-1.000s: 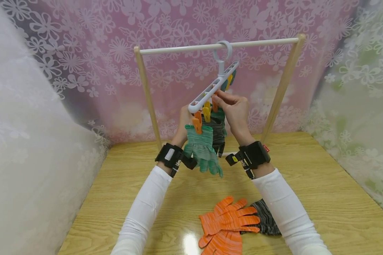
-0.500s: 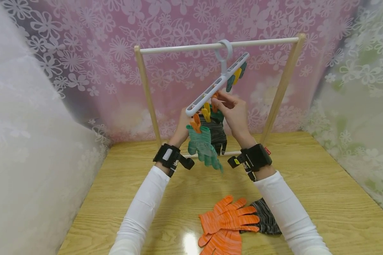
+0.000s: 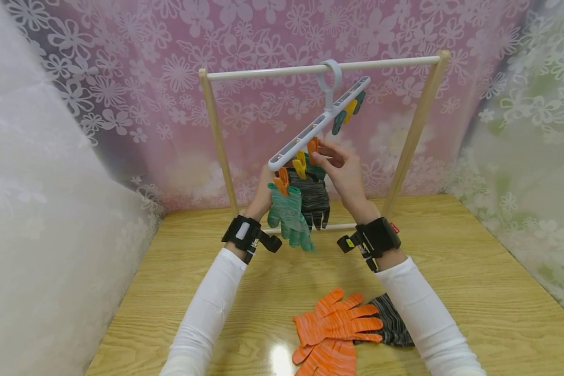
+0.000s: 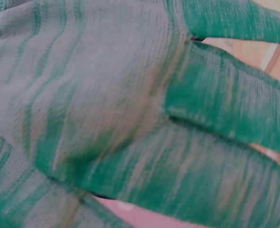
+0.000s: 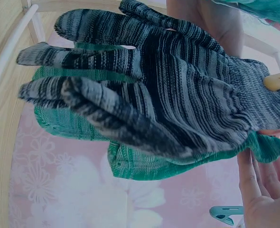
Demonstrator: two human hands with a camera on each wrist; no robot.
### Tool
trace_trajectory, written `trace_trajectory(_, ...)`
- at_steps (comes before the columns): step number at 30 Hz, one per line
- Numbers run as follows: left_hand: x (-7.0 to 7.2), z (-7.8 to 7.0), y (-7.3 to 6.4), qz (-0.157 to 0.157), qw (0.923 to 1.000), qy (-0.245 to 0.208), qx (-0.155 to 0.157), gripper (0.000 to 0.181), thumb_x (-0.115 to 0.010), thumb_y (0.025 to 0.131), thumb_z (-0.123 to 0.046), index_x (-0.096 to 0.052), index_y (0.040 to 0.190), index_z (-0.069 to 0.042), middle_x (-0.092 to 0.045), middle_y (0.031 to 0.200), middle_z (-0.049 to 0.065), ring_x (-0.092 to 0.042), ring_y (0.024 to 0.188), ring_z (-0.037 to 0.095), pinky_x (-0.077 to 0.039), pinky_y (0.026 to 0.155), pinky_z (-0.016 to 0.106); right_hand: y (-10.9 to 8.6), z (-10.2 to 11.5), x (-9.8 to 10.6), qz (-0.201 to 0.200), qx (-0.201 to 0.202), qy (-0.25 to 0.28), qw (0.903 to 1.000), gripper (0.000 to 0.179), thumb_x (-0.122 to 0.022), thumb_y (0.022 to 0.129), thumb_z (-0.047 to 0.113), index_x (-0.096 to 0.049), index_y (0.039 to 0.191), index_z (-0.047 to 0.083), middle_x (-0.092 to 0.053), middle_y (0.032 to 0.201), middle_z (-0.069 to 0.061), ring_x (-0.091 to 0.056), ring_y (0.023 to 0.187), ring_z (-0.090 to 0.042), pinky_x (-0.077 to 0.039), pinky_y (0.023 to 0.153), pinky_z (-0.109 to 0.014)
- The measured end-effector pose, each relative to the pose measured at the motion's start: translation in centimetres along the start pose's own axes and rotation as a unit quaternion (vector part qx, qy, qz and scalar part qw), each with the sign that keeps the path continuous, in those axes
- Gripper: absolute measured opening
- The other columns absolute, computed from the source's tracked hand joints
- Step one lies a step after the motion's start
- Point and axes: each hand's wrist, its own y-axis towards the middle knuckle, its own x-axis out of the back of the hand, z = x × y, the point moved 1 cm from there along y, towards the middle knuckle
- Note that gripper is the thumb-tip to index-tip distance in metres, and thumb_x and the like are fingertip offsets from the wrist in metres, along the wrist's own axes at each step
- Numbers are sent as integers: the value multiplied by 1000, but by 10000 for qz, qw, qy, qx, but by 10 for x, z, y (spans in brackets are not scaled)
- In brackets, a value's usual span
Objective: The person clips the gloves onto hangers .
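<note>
My right hand [image 3: 345, 169] pinches an orange clothespin [image 3: 313, 150] below the grey hanger [image 3: 301, 141]. Behind the black striped glove [image 3: 312, 196], a green glove [image 5: 73, 118] hangs with its cuff near that clothespin. A yellow clothespin [image 3: 299, 165] grips the black glove's cuff. Nearest to me, another green glove [image 3: 289, 214] hangs from an orange clothespin [image 3: 281, 181] and fills the left wrist view. My left hand [image 3: 263, 190] is behind these gloves; its fingers are hidden and I cannot tell what they hold.
The hanger hooks over the white rod [image 3: 263, 72] of a wooden-legged rack [image 3: 411, 130]. Blue-grey and yellow clothespins [image 3: 350, 110] hang at its far end. Orange gloves [image 3: 333, 324] and a black striped glove [image 3: 392, 321] lie on the wooden table [image 3: 192, 292].
The hanger has turned, its near end going left and its far end right. The hanging gloves and my left hand shifted left. My right hand has stayed on the orange clothespin.
</note>
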Motion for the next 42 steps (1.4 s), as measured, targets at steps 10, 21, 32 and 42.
trace_trajectory(10,17,6,-13,-155,9962,843,152,28,-37,107,1,-59,119,13,-60,114,30,-57,103,32,-44,96,42,-5,-10,-1,236,-109,-281,9993,46,-72,97,17,-62,141,12,-66,131,-16,-67,108,-26,-55,90,-31)
trace_trajectory(21,39,7,-28,-750,9892,1096,614,38,-45,101,10,-62,134,3,-62,133,22,-60,114,33,-42,68,24,-11,-30,1,55,-370,-926,9950,37,-71,97,13,-66,133,2,-66,130,-21,-67,111,-37,-54,95,-46)
trace_trajectory(32,61,-21,-54,-1496,9857,683,-379,27,-58,105,-12,-66,121,8,-68,116,26,-69,101,30,-59,88,33,-21,-43,-3,15,-95,-981,9951,46,-68,100,21,-59,143,8,-64,133,-20,-63,118,-35,-53,100,-45)
trace_trajectory(42,56,-61,-62,-1412,9842,765,-742,25,-58,105,-13,-67,118,7,-70,107,22,-69,89,31,-61,79,36,-32,-41,-12,80,-126,-657,9977,46,-60,103,10,-51,148,2,-57,140,-25,-57,124,-42,-47,105,-53)
